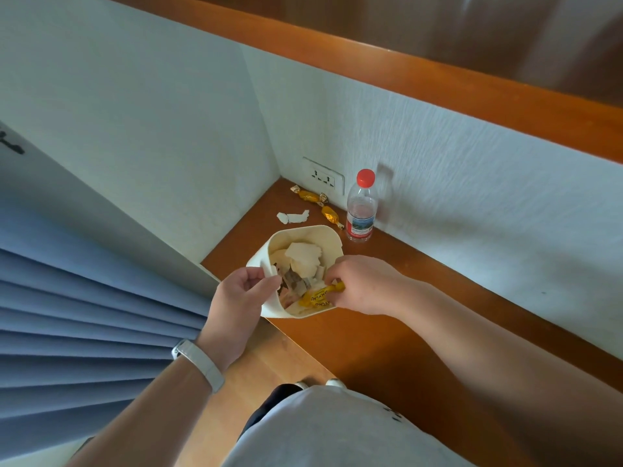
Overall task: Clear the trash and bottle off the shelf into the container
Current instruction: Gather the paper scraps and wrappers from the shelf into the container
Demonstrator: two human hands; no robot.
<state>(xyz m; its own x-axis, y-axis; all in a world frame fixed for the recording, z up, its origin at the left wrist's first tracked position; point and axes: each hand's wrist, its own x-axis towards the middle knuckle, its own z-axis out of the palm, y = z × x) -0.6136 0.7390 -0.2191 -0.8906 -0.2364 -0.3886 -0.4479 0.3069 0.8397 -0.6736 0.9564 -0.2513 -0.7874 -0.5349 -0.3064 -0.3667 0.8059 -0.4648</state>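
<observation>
Yellow wrapper is pinched by my right hand in the cream container. My left hand grips its rim. I see the water bottle standing on the shelf behind.

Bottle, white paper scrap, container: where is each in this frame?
bottle [361,205]: head view, clear body above the label.
white paper scrap [293,217]: head view, middle of the scrap.
container [258,261]: head view, left outer wall.
</observation>
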